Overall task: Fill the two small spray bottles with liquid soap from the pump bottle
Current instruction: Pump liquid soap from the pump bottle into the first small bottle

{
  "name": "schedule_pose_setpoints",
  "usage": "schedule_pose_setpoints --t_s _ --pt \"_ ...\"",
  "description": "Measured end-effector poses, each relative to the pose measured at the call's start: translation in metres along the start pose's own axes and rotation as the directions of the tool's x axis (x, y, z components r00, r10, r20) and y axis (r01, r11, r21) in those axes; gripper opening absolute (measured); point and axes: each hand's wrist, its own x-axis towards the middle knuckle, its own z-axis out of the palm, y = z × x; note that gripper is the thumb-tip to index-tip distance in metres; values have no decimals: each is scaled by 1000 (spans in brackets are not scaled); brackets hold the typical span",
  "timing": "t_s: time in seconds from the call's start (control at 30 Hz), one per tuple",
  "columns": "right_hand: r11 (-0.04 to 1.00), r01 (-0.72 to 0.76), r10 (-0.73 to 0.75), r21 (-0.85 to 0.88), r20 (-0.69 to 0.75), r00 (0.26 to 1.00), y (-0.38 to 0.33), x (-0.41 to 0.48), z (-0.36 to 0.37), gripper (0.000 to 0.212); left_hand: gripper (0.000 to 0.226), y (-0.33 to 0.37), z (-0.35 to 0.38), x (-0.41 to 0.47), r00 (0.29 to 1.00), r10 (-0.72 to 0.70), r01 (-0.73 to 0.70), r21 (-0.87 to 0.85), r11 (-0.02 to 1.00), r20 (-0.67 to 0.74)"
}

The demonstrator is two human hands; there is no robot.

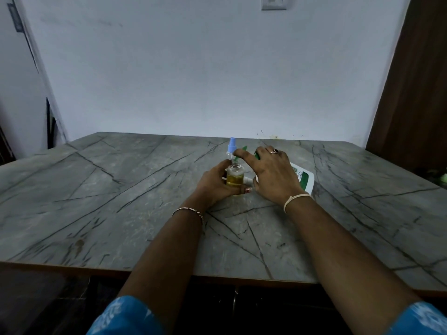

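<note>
Your left hand [215, 181] grips the open spray bottle [234, 176], partly full of yellow soap, on the grey table [121, 189]. Just behind it stands the blue-capped spray bottle [231, 147]. At its right, your right hand [273, 172] holds the tilted pump bottle [303, 178], fingers hiding its top.

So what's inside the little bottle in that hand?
Yellow liquid fills the lower part of the small bottle, whose cap is off. The left hand grips it and covers its bottom and left side, so nothing shows there.
</note>
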Motion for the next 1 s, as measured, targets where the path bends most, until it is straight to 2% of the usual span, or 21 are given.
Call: schedule_pose_setpoints --t_s 0.13,0.33,0.5,0.7,1.0 --pt "999 -29 29 37 8 1000 -4 4 -1 71 64 1 0 -1 1000 26 -26 18 999 -6" --pt "999 -30 30 27 -2 1000 -6 4 0 71 59 -1 -1 0 1000 27 -27 1 1000 -2" --pt "1000 -25 25 12 14 1000 -2 0 -1 74 62 -2 0 1 1000 24 -24 2 1000 -11" --pt "995 -62 61 74 11 998 -9 5 -2 69 62 0 -1 0 1000 22 -22 -17 1000 -8" --pt "999 -37 37 -9 -12 999 -6 -2 -1 75 67 1 0 -1 1000 23 -23 -20 1000 3"
